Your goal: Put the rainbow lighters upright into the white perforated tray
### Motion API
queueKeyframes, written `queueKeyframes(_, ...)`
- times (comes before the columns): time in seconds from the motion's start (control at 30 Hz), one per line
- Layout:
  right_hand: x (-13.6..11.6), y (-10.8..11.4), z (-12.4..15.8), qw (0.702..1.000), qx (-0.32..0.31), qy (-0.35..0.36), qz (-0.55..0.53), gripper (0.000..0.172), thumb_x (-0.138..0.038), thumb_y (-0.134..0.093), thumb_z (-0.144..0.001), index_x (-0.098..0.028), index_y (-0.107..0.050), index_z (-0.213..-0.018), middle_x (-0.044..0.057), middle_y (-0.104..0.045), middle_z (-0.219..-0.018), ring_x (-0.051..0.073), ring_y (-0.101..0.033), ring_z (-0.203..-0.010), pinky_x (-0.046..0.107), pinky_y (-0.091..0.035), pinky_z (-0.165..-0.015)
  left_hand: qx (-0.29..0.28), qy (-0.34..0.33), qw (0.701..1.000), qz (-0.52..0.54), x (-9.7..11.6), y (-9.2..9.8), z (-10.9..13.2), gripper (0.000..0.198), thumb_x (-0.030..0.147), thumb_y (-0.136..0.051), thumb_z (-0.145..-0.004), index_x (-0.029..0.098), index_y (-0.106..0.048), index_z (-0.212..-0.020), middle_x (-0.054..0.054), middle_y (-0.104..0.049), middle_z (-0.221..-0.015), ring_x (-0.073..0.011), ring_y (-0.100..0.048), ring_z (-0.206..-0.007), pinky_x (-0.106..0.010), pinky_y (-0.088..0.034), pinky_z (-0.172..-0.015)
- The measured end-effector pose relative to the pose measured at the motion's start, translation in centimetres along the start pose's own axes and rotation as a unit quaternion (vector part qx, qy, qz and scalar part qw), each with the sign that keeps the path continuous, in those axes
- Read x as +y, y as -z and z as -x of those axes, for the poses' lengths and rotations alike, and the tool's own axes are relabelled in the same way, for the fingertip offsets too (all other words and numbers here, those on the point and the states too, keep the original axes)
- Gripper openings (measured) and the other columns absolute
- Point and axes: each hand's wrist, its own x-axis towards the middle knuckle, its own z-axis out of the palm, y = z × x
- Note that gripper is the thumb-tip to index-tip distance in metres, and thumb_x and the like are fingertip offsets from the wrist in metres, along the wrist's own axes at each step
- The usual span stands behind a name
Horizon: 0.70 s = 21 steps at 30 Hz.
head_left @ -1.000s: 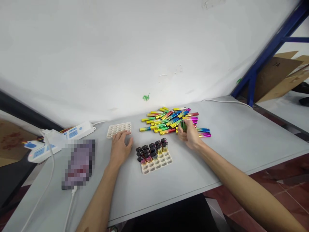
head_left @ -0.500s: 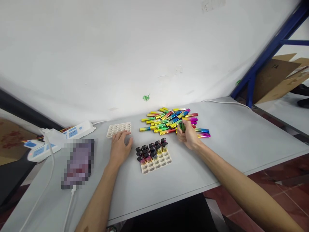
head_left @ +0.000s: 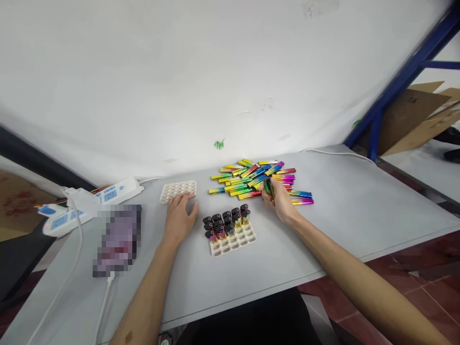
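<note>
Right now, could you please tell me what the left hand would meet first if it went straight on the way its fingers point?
Most likely the farther pale tray; the left hand overlaps its near edge in the picture, though whether they touch is unclear.

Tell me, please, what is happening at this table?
A person is working with both bare hands at a grey table. The right hand holds a small dark-and-green piece, partly hidden by the grip, at the near side of a pile of shiny multicoloured bars. The left hand is open, fingertips at the near edge of a white slotted tray. Between the hands, a second slotted tray holds black-topped pieces standing in some of its slots.
</note>
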Motion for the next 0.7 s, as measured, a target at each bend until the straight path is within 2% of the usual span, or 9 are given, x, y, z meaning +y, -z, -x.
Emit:
queueKeyframes(0.13,-0.3,0.2,0.2,0.983,0.001,0.110,0.146,0.037,-0.054,-0.049,-0.094,-0.020,-0.061,-0.083,-0.001,-0.055,-0.068,0.014,-0.049,-0.062,0.027,-0.040,-0.059,0.002,0.000,1.000,0.002,0.1,0.0,0.0,0.027,0.030,-0.051,-0.089,0.019,-0.065,-0.110,-0.011,-0.063,-0.124,-0.0297,-0.052,-0.121,-0.048,-0.036,-0.112)
queueKeyframes(0.27,-1.8,0.5,1.2,0.945,0.025,0.191,0.263,0.027,-0.046,-0.066,-0.086,-0.021,-0.067,-0.097,0.004,-0.065,-0.094,0.018,-0.058,-0.084,0.032,-0.045,-0.075,0.003,0.002,1.000,0.003,0.2,0.0,0.0,0.027,0.031,-0.052,-0.089,0.020,-0.065,-0.110,-0.011,-0.064,-0.124,-0.0305,-0.052,-0.121,-0.048,-0.039,-0.109)
queueKeyframes(0.33,-2.8,0.5,2.2,0.937,0.029,0.203,0.282,0.026,-0.045,-0.066,-0.087,-0.021,-0.067,-0.098,0.004,-0.065,-0.090,0.018,-0.059,-0.080,0.033,-0.046,-0.073,0.003,0.003,1.000,0.003,0.2,0.0,0.0,0.027,0.031,-0.052,-0.089,0.021,-0.065,-0.110,-0.011,-0.064,-0.123,-0.0307,-0.051,-0.121,-0.049,-0.039,-0.109)
queueKeyframes(0.43,-4.1,0.2,4.4,0.942,0.010,0.196,0.272,0.026,-0.043,-0.066,-0.089,-0.022,-0.066,-0.105,0.001,-0.063,-0.078,0.016,-0.058,-0.069,0.032,-0.047,-0.065,0.002,0.004,1.000,0.004,0.2,0.0,0.0,0.027,0.031,-0.052,-0.089,0.020,-0.065,-0.110,-0.011,-0.063,-0.124,-0.0309,-0.051,-0.121,-0.049,-0.039,-0.109)
queueKeyframes(0.5,-4.6,-0.2,5.9,0.937,-0.002,0.212,0.277,0.025,-0.041,-0.067,-0.089,-0.023,-0.064,-0.107,0.001,-0.065,-0.080,0.016,-0.061,-0.069,0.032,-0.049,-0.064,0.000,0.005,1.000,0.005,0.2,0.0,0.0,0.028,0.031,-0.052,-0.089,0.020,-0.065,-0.111,-0.011,-0.063,-0.124,-0.0311,-0.051,-0.121,-0.049,-0.039,-0.109)
queueKeyframes(0.57,-4.9,-0.5,7.1,0.918,-0.010,0.243,0.312,0.022,-0.038,-0.067,-0.090,-0.024,-0.063,-0.106,0.003,-0.067,-0.086,0.016,-0.063,-0.069,0.032,-0.052,-0.063,-0.002,0.007,1.000,0.006,0.3,0.0,-0.1,0.028,0.031,-0.052,-0.089,0.021,-0.065,-0.111,-0.011,-0.063,-0.123,-0.0314,-0.050,-0.121,-0.050,-0.038,-0.109)
queueKeyframes(0.7,-5.4,-1.2,8.7,0.859,0.001,0.328,0.392,0.014,-0.032,-0.066,-0.091,-0.026,-0.063,-0.103,0.003,-0.069,-0.087,0.015,-0.064,-0.065,0.031,-0.054,-0.058,-0.005,0.011,1.000,0.007,0.3,0.1,-0.1,0.028,0.031,-0.052,-0.089,0.020,-0.065,-0.111,-0.011,-0.063,-0.124,-0.0314,-0.050,-0.120,-0.049,-0.038,-0.110)
